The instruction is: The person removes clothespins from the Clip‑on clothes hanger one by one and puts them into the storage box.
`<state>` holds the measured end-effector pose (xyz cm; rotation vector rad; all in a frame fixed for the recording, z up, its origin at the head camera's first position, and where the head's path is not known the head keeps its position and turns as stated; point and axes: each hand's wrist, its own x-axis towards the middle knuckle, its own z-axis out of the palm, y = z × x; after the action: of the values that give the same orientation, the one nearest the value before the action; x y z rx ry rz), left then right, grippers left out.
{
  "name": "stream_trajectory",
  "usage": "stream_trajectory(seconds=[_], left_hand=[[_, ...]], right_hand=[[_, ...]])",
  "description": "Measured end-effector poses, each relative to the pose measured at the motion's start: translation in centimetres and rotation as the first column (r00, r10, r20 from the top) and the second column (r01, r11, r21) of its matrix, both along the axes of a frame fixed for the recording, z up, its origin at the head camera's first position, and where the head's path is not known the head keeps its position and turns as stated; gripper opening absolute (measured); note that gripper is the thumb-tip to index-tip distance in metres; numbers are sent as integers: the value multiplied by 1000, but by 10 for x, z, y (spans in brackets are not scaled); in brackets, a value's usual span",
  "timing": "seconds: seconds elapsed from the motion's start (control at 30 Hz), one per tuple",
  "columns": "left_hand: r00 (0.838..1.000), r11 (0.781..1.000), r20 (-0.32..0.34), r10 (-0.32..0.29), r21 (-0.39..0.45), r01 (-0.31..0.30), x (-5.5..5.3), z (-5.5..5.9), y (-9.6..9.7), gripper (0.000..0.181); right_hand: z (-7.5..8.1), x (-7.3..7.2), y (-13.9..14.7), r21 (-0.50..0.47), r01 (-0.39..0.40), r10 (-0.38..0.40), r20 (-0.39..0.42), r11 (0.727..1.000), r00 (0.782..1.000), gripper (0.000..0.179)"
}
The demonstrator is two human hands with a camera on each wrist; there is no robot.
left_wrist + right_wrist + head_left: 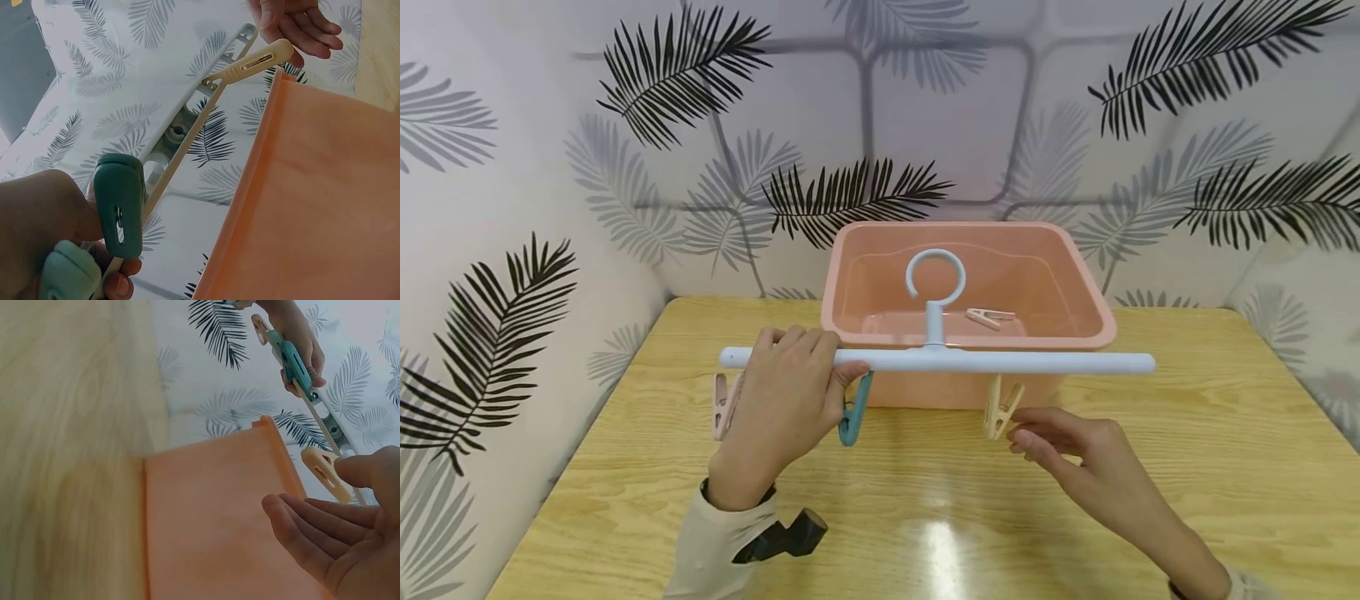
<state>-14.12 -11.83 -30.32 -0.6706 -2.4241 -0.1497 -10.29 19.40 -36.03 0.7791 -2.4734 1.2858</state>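
- White hanger (1037, 362) held up level, at the near side of the pink basin (829, 287), hook (962, 276) up; basin sits on the desk (1210, 442).
- Left hand (793, 392) grips the bar left of the hook, fingers wrapped round it.
- Right hand (1093, 467) just right of the cream clip (1000, 412); fingers loosely spread, no pinch. Touching or just off it: can't tell.
- Cream clip is on the bar's right half, pointing down.
- Teal clip (852, 421) by left thumb; pink clip (724, 408) farther left; paler green clip (69, 272) near left hand, left wrist view.
- Another clip (992, 317) lies in the basin.
- Handling guess: hanger light, stiff, smooth plastic, may tip if held only at one side; hold the bar near the hook.
- Clips look light, stiff, springy; squeeze by the free handle ends, away from the bar.
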Motion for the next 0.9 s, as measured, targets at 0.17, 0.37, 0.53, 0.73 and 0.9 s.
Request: stream_trajectory(seconds=[0.17,0.37,0.53,0.73,0.9], left_hand=[[1000,1000,3,-10,4,10,0,-1,1,36],[1000,1000,-4,-12,8,12,-1,-1,4,35],[1000,1000,12,-15,16,15,-1,-3,6,35],[1000,1000,8,-20,11,20,-2,-5,8,35],[1000,1000,13,-21,11,21,-3,-7,9,35]], right_hand=[[-5,-1,-5,-193,-59,97,196,980,976,29],[-1,-5,-11,-426,-95,264,359,900,895,39],[-1,-7,-13,-502,-82,306,383,861,872,33],[-3,-6,-13,-465,-15,209,370,885,905,30],[-6,-5,-15,-422,54,96,326,905,940,25]])
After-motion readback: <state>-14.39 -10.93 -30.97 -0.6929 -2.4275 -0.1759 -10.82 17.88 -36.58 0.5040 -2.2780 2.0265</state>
